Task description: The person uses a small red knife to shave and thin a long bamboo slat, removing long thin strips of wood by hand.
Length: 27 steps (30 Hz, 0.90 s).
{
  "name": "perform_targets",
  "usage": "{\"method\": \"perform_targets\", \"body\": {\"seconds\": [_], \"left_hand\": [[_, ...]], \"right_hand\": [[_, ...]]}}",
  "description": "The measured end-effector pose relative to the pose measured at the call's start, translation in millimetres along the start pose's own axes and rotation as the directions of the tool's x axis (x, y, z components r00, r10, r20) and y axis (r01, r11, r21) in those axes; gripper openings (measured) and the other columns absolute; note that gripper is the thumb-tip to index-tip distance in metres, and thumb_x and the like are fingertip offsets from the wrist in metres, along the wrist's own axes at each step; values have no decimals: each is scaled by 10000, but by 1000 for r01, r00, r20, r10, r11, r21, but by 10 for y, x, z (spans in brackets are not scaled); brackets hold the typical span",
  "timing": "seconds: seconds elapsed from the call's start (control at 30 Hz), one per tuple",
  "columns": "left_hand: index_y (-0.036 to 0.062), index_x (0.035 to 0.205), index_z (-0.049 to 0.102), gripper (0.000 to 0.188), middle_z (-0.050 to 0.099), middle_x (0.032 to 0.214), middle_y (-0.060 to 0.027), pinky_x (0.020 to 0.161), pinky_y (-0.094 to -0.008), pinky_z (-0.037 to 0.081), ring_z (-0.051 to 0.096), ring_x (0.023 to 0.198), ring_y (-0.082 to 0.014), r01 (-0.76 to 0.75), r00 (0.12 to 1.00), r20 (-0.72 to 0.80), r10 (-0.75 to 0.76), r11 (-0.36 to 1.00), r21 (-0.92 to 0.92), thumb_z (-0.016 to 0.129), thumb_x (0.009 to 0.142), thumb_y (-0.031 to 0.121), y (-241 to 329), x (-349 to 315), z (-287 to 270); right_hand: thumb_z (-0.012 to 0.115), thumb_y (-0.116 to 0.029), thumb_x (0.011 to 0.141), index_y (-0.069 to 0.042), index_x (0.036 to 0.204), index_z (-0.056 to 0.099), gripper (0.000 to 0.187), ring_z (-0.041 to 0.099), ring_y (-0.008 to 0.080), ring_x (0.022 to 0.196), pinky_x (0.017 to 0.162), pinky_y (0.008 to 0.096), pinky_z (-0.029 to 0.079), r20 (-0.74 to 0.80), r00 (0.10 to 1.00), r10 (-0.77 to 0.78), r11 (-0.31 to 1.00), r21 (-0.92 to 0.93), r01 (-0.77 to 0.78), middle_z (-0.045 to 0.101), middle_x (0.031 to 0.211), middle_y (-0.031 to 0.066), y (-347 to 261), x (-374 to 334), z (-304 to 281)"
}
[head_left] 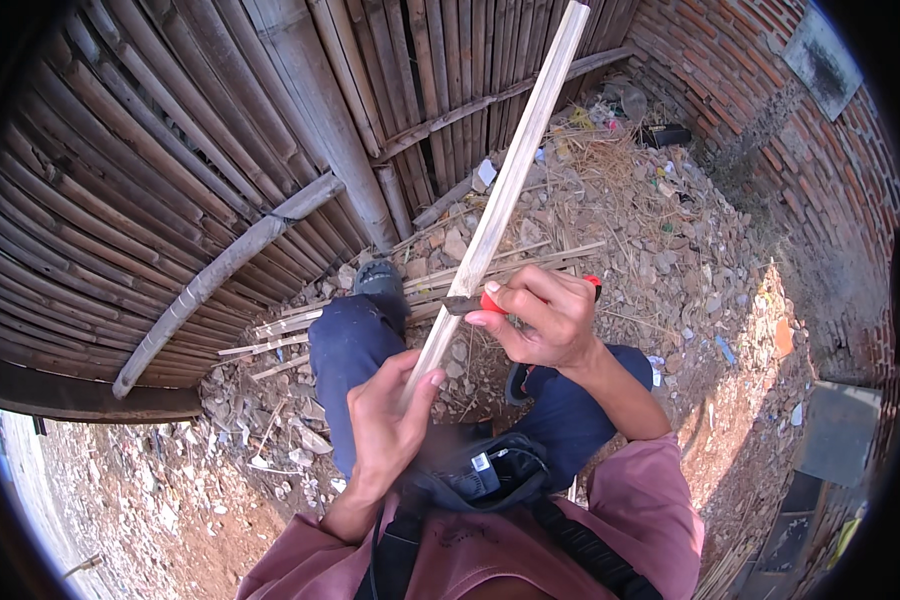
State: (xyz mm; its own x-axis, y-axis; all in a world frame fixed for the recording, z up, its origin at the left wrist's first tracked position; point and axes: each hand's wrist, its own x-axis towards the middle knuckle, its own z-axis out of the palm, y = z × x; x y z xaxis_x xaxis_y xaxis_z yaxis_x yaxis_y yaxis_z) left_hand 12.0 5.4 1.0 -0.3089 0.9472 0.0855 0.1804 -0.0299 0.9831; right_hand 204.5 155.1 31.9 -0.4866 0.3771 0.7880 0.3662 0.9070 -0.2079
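Note:
A long pale strip of wood or bamboo (510, 190) slants up and away from my lap, its far end near the bamboo wall. My left hand (390, 412) is closed around its near end. Above that grip, my right hand (548, 318) is wrapped around the red handle of a knife (462, 305). The short dark blade lies across the strip and touches it or sits just over it. Most of the handle is hidden by my fingers, with its dark end showing beyond them.
Several loose strips (288, 322) lie on the rubble ground (660, 270) past my knees. A bamboo wall (170, 170) curves along the left; a brick wall (780, 130) stands at the right. An open dark pouch (485, 470) rests at my waist. Dark panels (838, 430) lean at far right.

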Motion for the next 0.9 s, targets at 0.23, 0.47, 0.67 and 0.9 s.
{"method": "perform_targets", "body": {"seconds": [0.23, 0.47, 0.67, 0.9], "left_hand": [[-44, 1186, 719, 211, 765, 863, -56, 660, -223, 525, 666, 739, -56, 16, 999, 51, -18, 999, 51, 748, 1005, 62, 22, -40, -87], [-27, 1182, 703, 188, 740, 837, -10, 535, -198, 409, 566, 630, -10, 105, 992, 61, -110, 991, 84, 724, 1030, 81, -164, -173, -238], [-16, 1205, 662, 186, 765, 844, -33, 501, -192, 376, 536, 587, -1, 89, 993, 80, -86, 995, -38, 684, 1058, 95, -56, -29, -115], [-12, 1193, 664, 171, 774, 835, -62, 506, -199, 431, 577, 568, -21, 95, 992, 82, -91, 994, -50, 685, 1054, 87, 108, -8, -35]], "right_hand": [[882, -256, 876, -81, 908, 759, 216, 594, 118, 558, 512, 290, 466, -65, 998, 18, 984, -178, -30, 587, 712, -3, 61, -20, -64], [819, -160, 965, 17, 927, 668, 236, 645, 83, 671, 607, 259, 500, -351, 731, 585, 809, 193, -555, 715, 781, 84, 806, 19, -550], [907, -204, 835, -40, 910, 743, 244, 660, 178, 576, 520, 298, 490, -69, 986, 152, 981, 133, -142, 674, 746, 63, 158, -15, -46], [910, -281, 817, -73, 967, 780, 288, 643, 163, 551, 487, 310, 489, 11, 997, 76, 991, 107, -76, 658, 746, 14, -58, -64, 96]]}}
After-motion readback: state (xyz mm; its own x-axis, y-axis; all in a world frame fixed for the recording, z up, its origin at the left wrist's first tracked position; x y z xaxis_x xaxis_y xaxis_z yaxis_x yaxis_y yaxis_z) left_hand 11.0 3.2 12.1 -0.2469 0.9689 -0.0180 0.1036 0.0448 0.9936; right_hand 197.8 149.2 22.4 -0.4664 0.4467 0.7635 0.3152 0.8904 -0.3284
